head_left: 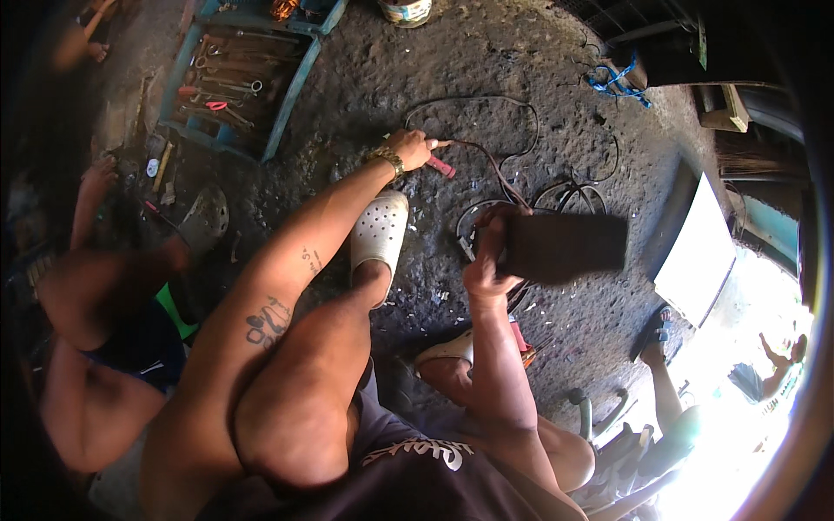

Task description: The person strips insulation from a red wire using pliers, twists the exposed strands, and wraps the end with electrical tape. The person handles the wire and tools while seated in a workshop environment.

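My left hand [412, 149], with a gold watch at the wrist, is low over the rough dark ground. Its fingers are curled around a red-handled tool [441, 167], whose red end sticks out below them; the rest of that tool is hidden. A thin dark cable [497, 165] runs along the ground beside these fingers. In my right hand [493, 247] is a dark, flat rectangular slab [569, 247], raised above the ground and gripped by its left end. Its kind does not show. Loops of black cable [573, 195] lie just beyond it.
A blue crate [278, 122] of wrenches and other tools stands far left. A person's bare arm [84, 204] and leg are at left. A blue cord [621, 87] lies far right, a white panel [698, 252] at right. My pale clog [380, 227] is between my arms. Other people sit at bright lower right.
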Motion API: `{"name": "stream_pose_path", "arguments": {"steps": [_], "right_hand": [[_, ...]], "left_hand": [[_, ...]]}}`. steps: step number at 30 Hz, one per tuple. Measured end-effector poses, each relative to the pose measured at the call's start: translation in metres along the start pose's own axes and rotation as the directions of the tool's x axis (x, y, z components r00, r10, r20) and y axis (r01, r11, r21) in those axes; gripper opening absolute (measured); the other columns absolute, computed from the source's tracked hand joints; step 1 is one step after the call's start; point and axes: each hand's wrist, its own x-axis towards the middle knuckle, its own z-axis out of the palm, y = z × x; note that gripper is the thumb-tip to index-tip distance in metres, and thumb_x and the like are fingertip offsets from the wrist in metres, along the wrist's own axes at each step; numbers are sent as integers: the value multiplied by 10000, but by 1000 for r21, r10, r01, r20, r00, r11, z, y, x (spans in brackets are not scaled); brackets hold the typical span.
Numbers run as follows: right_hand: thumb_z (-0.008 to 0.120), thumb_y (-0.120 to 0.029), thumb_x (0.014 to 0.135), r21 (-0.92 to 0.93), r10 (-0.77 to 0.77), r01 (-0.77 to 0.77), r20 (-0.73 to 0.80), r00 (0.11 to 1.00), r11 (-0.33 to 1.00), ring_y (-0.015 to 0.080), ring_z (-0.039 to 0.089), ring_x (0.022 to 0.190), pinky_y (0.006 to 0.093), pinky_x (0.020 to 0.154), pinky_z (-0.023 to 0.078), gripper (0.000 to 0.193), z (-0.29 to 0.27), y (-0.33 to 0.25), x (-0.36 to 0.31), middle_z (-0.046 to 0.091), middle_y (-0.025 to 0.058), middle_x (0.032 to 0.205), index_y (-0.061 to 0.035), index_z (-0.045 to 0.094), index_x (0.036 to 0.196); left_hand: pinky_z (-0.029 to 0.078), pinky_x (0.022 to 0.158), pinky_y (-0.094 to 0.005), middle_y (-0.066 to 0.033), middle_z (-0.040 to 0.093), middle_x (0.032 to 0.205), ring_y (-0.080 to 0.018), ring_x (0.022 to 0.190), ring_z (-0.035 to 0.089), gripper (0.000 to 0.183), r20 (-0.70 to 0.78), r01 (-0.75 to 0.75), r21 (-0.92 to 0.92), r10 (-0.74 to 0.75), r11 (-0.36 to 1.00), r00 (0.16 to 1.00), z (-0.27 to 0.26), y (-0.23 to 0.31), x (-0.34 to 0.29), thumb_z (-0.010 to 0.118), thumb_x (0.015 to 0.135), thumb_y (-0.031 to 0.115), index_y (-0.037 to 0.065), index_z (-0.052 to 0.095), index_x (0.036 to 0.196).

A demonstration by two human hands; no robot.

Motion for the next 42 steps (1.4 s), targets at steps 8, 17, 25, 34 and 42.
{"name": "stream_pose_path", "arguments": {"steps": [8,17,25,34,42], "right_hand": [[627,-210,949,-580,531,-378,114,840,721,494,688,829,526,703,537,223,23,25,4,701,292,866,0,630,1024],[662,-176,927,-331,178,-109,185,966,937,443,697,801,464,835,571,282,5,48,0,702,237,891,54,642,1088],[675,-211,930,-435,313,-191,228,922,880,433,671,735,482,654,529,204,-10,15,1,651,216,795,-24,603,968],[591,-220,929,-738,602,-256,246,759,624,503,681,845,534,724,533,262,24,53,11,700,298,944,25,615,1017],[621,-43,897,-156,64,-39,161,985,987,402,645,635,429,590,506,115,3,6,8,605,179,725,-27,580,1003]], "left_hand": [[541,917,-511,-269,698,1163,-426,1119,669,497,89,-169,-3,169,986,982,-8,5,-1,488,1022,448,27,726,1136],[549,915,-510,-256,707,1148,-437,1095,678,516,109,44,-22,-41,999,993,-21,16,-8,493,1031,456,0,720,1108],[560,884,-508,-246,710,1139,-414,1061,690,469,86,-9,-11,10,1000,996,-13,8,-5,482,1035,444,60,738,1117],[536,935,-510,-297,690,1159,-421,1093,683,500,135,46,-11,-44,999,990,-23,14,-8,505,1031,438,-4,727,1110],[534,959,-511,-251,706,1161,-445,1108,667,511,119,71,-37,-66,997,991,-16,9,-4,490,1026,471,30,720,1145]]}}
